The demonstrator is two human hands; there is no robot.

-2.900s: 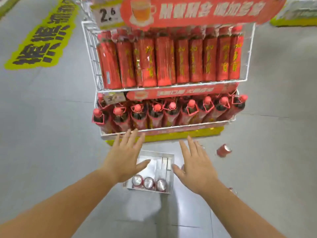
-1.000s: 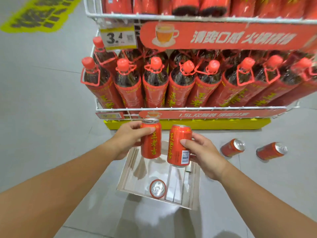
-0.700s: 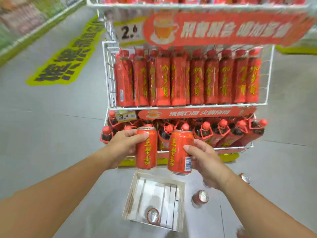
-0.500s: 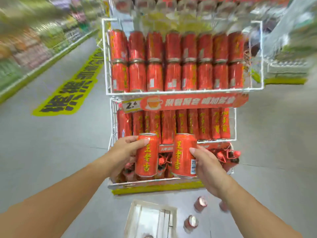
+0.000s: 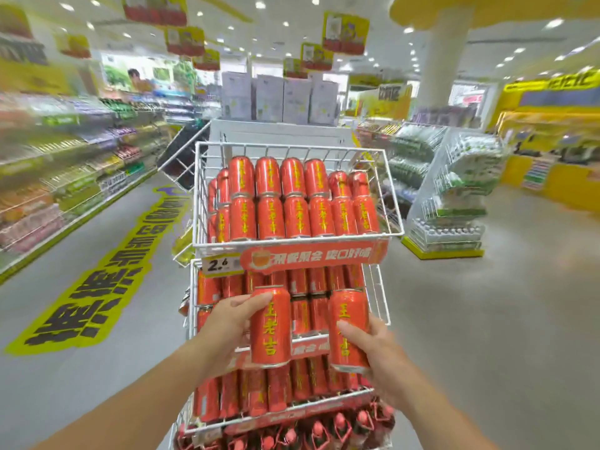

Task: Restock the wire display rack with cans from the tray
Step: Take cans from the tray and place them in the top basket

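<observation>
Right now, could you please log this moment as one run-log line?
left hand: holds left can | right hand: holds right can | wire rack: top basket stocked | phase: carrying

Can in left hand (image 5: 270, 326): red with yellow characters down the side.
Can in right hand (image 5: 347, 329): red, yellow characters.
Stacked cans (image 5: 293, 203): same red with yellow lettering.
Wire rack (image 5: 391, 203): white.
Shelf banner (image 5: 313, 256): red with pale lettering and a tea-cup picture.
Price tag (image 5: 220, 264): white and yellow with black digits.
Floor sticker (image 5: 97, 280): yellow with black characters.
Floor (image 5: 487, 319): grey.
Pillar (image 5: 444, 60): white.
</observation>
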